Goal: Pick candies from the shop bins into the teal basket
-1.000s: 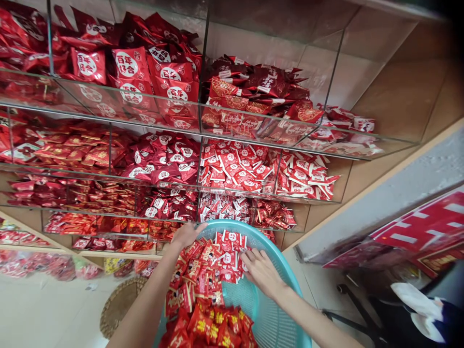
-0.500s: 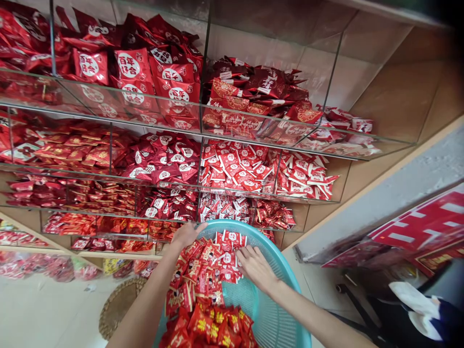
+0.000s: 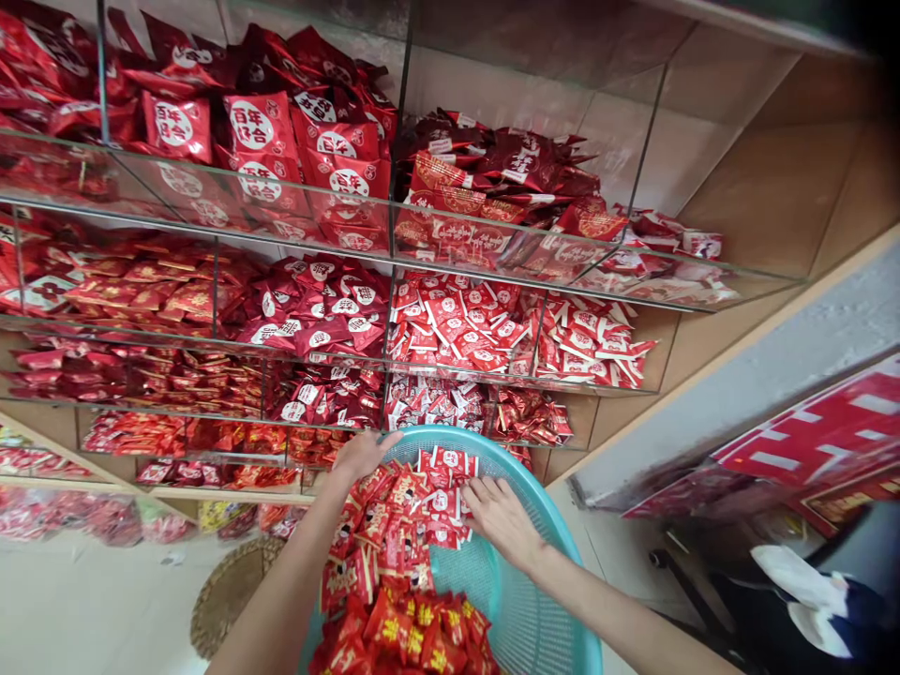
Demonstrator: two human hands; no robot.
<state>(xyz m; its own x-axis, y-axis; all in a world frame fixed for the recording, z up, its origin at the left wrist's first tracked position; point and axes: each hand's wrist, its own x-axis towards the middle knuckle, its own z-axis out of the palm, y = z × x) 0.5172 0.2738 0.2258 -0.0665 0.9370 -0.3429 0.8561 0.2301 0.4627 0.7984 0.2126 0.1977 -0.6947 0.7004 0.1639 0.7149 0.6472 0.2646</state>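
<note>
A: Where's the L hand [image 3: 358, 457]?
B: At far-L rim of the teal basket [image 3: 540, 583], thumb side up. Other fingers mostly hidden, so can't tell how tight it grips.
A: R hand [image 3: 502, 523]?
B: Inside, back of hand up, fingers loosely bent, tips at R edge of the red-&-white pkts [image 3: 444, 504]. Can't tell if it's got hold of 1.
A: Where're those pkts exactly?
B: In basket, far side, just R of the red-&-gold pkts [image 3: 376, 520].
A: Anything nearer?
B: Yep, red pkts w/ yellow print [image 3: 414, 636], heaped at near end.
A: Beyond the rim?
B: Wooden shelf unit [image 3: 759, 178], clear dividers, lots of compartments w/ red shelf pkts [image 3: 457, 323].
A: On the floor [image 3: 84, 605]?
B: Round woven item [image 3: 221, 600], L of basket, partly behind L forearm [image 3: 292, 581].
</note>
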